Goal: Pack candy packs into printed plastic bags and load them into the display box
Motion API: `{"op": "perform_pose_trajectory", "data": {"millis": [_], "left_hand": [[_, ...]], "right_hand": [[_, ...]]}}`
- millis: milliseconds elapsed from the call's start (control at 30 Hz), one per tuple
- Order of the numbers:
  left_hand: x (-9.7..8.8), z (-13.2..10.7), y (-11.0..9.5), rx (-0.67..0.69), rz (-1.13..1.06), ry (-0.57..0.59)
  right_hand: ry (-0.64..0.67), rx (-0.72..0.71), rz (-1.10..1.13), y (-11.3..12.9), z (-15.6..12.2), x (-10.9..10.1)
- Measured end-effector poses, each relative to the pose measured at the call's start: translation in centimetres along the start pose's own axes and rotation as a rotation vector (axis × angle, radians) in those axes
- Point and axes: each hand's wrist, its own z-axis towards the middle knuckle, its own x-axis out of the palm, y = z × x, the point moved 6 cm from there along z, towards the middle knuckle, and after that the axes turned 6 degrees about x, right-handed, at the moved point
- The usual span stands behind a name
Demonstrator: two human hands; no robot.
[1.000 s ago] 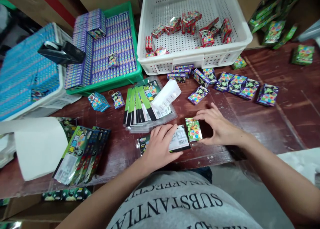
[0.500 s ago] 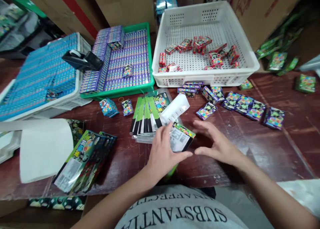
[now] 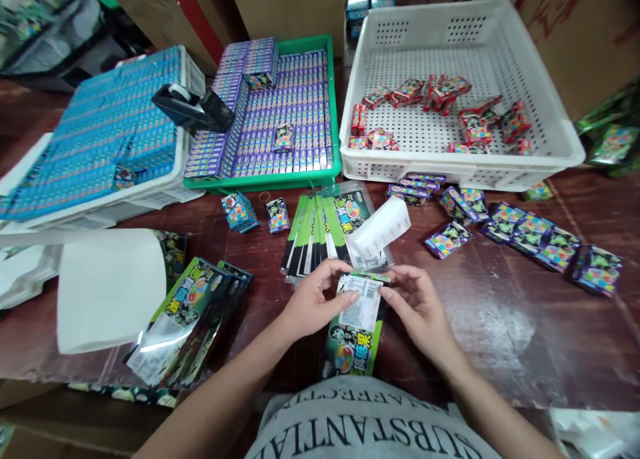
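The bag (image 3: pixel 353 342) hangs between both hands, up off the desk (image 3: pixel 500 325). The left hand (image 3: pixel 310 305) and right hand (image 3: pixel 420 309) each pinch its top edge. It looks light, thin and slippery; hold the top corners. A moment ago only the left hand held it. Past the hands lie more bags (image 3: pixel 320 235).

A worn, dark red wooden table (image 3: pixel 575 352) fills the view. It is glossy, with a pale glare (image 3: pixel 505 329) just right of the grip. Beyond the grip stand a white basket (image 3: pixel 465 29) and a green tray (image 3: pixel 265 181), and far to the left a white tray (image 3: pixel 150 193). Brown cardboard boxes (image 3: pixel 285 5) rise behind them like a wall.
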Motion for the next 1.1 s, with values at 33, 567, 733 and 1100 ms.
{"op": "perform_pose_trajectory", "data": {"millis": [33,567,733,1100], "left_hand": [[-0.4,0.0,0.1,-0.016,-0.014,-0.008],[-2.4,-0.7,1.2,-0.042,-0.206,-0.258],[-3.1,-0.7,0.4,-0.033,-0.14,-0.221],[-3.8,-0.5,-2.6,-0.036,0.13,-0.131]], "right_hand": [[-0.02,0.025,0.009,-0.3,-0.2,0.4],[-0.207,0.097,0.081,-1.1,-0.5,2.9],[-0.008,-0.023,-0.129,0.7,0.4,3.1],[0.189,0.003,-0.303,4.6,2.0,3.0]]}}
